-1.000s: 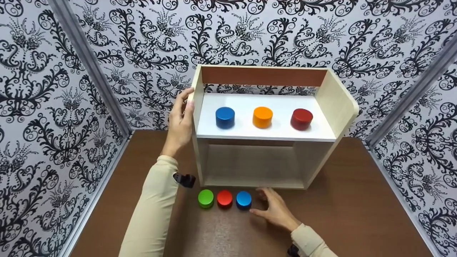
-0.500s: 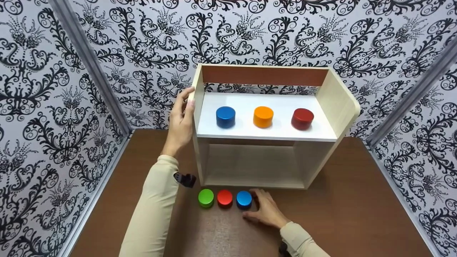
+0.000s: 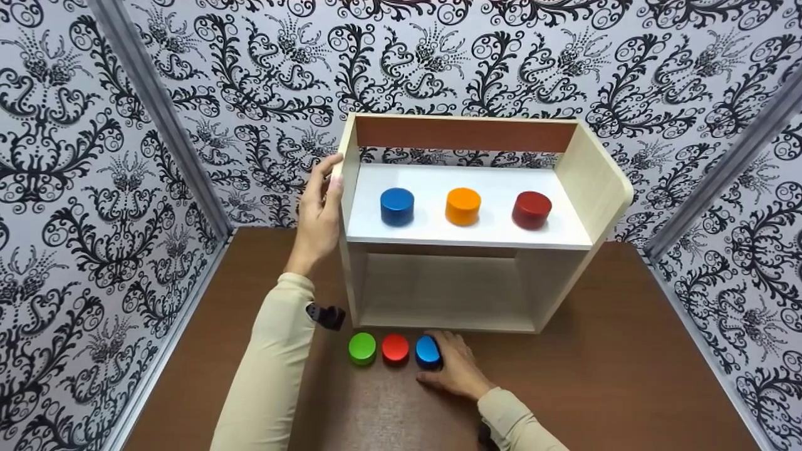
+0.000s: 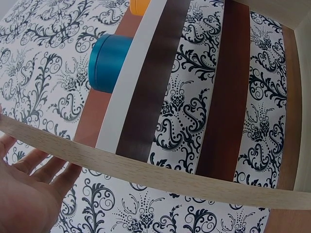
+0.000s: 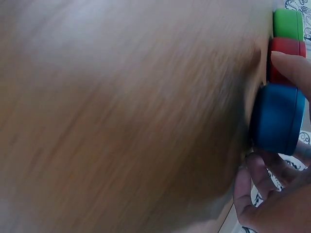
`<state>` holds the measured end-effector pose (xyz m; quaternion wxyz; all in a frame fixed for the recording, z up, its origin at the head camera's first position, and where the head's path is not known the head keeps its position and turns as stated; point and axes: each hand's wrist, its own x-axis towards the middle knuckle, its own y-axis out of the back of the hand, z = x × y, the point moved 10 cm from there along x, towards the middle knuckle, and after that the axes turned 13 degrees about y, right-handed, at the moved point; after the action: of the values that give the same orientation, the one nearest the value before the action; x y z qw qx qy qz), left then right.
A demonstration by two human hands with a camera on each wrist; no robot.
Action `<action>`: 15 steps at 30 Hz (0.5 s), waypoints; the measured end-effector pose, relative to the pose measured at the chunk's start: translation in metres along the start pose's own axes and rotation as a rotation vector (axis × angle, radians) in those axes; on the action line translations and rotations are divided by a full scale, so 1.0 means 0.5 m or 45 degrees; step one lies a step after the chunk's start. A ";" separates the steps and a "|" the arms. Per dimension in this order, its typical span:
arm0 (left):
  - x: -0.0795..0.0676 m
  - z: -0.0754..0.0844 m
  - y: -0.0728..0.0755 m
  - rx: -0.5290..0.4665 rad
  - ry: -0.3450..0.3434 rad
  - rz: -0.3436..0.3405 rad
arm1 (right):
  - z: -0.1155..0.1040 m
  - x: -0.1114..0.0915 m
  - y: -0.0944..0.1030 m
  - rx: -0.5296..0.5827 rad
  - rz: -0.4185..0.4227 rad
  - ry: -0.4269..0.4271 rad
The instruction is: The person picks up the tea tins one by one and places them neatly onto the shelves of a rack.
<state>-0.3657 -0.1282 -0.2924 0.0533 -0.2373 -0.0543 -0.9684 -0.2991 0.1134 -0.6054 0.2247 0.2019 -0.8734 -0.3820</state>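
Note:
In the head view my left hand (image 3: 318, 219) grips the front edge of the left side panel of a small wooden shelf unit (image 3: 601, 194). The left wrist view shows its fingers (image 4: 41, 167) at that panel's edge. On the table, my right hand (image 3: 456, 365) curls round the right side of a blue round container (image 3: 427, 351), thumb on the near side and fingers on the far side. The right wrist view has this blue container (image 5: 276, 119) between thumb and fingers. To its left stand a red container (image 3: 395, 348) and a green container (image 3: 362, 348), in one row.
On the white upper shelf (image 3: 432, 232) stand a dark blue container (image 3: 397, 208), an orange container (image 3: 463, 207) and a dark red container (image 3: 531, 210). The lower compartment (image 3: 442, 291) opens toward me behind the row. Patterned walls (image 3: 263, 62) enclose the brown table (image 3: 626, 376).
My right hand has moved left across the table, from beside the blue container to round it. The left hand stays on the shelf unit's side panel.

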 end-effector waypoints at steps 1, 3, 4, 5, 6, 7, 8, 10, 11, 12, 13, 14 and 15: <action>0.000 0.000 0.000 0.001 0.001 0.001 | -0.001 0.001 -0.001 -0.009 0.005 0.004; 0.000 -0.001 0.000 0.003 0.006 0.004 | -0.004 0.003 -0.001 -0.037 0.019 0.011; 0.000 -0.001 0.000 0.006 0.008 0.007 | -0.005 0.004 0.000 -0.053 0.028 0.016; 0.000 -0.001 0.000 0.008 0.012 0.009 | -0.006 0.005 0.001 -0.068 0.035 0.019; 0.000 -0.001 0.000 0.010 0.015 0.011 | -0.005 0.006 0.002 -0.079 0.038 0.016; 0.000 -0.001 -0.001 0.011 0.017 0.012 | -0.005 0.007 0.003 -0.088 0.042 0.016; 0.000 0.000 -0.001 0.013 0.019 0.013 | -0.004 0.007 0.004 -0.093 0.043 0.014; 0.000 0.001 -0.001 0.011 0.017 0.012 | -0.003 0.008 0.007 -0.094 0.043 0.015; -0.001 0.001 -0.001 0.010 0.014 0.013 | -0.001 0.008 0.009 -0.088 0.041 0.011; -0.001 0.002 -0.001 0.009 0.010 0.013 | 0.000 0.007 0.013 -0.081 0.043 0.008; -0.001 0.002 0.000 0.007 0.005 0.014 | 0.002 0.007 0.018 -0.080 0.049 0.007; -0.001 0.002 0.000 0.006 -0.001 0.013 | 0.003 0.006 0.024 -0.079 0.058 0.007; 0.000 0.002 0.000 0.004 -0.005 0.014 | 0.004 0.005 0.031 -0.077 0.072 0.003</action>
<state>-0.3650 -0.1279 -0.2914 0.0587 -0.2395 -0.0546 -0.9676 -0.3051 0.1230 -0.5939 0.2425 0.1709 -0.8665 -0.4015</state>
